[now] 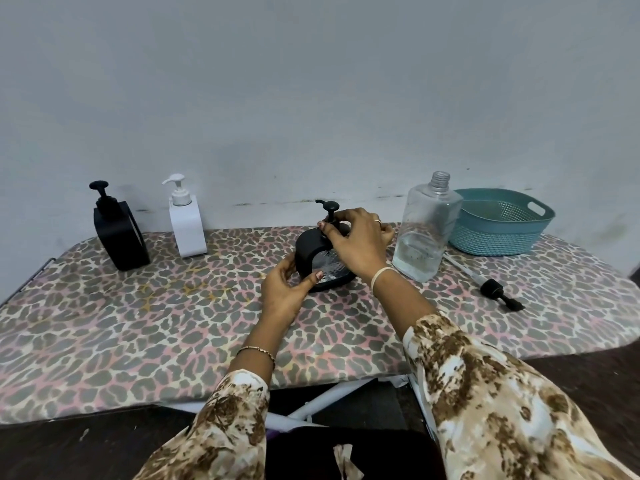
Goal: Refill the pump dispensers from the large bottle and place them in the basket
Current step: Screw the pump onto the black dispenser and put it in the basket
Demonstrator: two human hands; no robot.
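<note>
A person in a brown-and-cream patterned top is working at a table (138,323) covered in leopard-print cloth, holding the middle black dispenser (306,252) with both hands. The dispenser is standing upright near the centre of the table, a rounded black body with a clear, reflective front panel and a black pump head (330,206) rising above it. The left hand (284,289) is gripping the lower front of the body, fingers curled round its side and thumb pressing on the clear panel. The right hand (356,240), a ring on one finger, is reaching over the top, its fingers closing round the collar just under the pump head.

Just beside the right wrist, the large bottle (427,230) is standing uncapped, clear-walled, with liquid filling only its lower part. The teal basket (498,233) is sitting behind and to the right of it, near the table's far right edge and close to the grey wall (311,98). A loose pump (491,289) with its long tube is lying flat on the cloth in front of the basket, towards the right edge.

Well apart to the left, a far-left black dispenser (119,237) and a white dispenser (187,226) are standing upright side by side near the back edge. Bare cloth is stretching across the near half of the table, between the hands and the front edge, and between the white dispenser and the held one.
</note>
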